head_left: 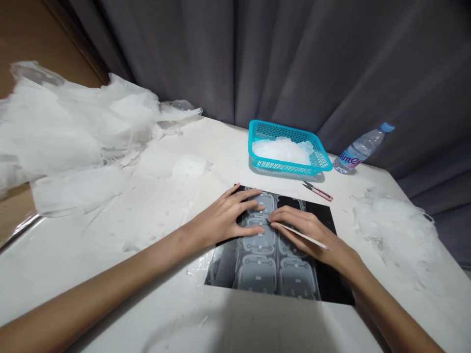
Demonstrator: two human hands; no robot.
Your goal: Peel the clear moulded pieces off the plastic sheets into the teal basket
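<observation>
From where I stand, the translucent plastic sheet with rounded panel shapes (pixel 257 274) lies just below the centre of the frame, on a flat black rectangular board (pixel 334 279). It sits right under both hands. The bare left hand (pixel 226 219) presses over the upper part of the sheet's left column, fingers spread and thumb set wide of them, pinching nothing. Its thumb tip rests on a panel lower in that column.

The bare right hand (pixel 312 229) has its fingers drawn narrow around a slim white stick-like tool (pixel 304 237), which slants down toward the right. Those fingertips meet at the sheet, between its two columns and beside the left thumb; I can't tell whether the tool's tip touches the plastic. Near the top of the right column, one rounded patch shows black.

Beyond the hands, above centre right, is a turquoise perforated plastic basket (pixel 283 169) holding white translucent pieces (pixel 281 150). Pink-and-black snips (pixel 319 191) lie in front, and a clear blue-capped plastic bottle (pixel 362 149) stands toward the upper right.
</observation>
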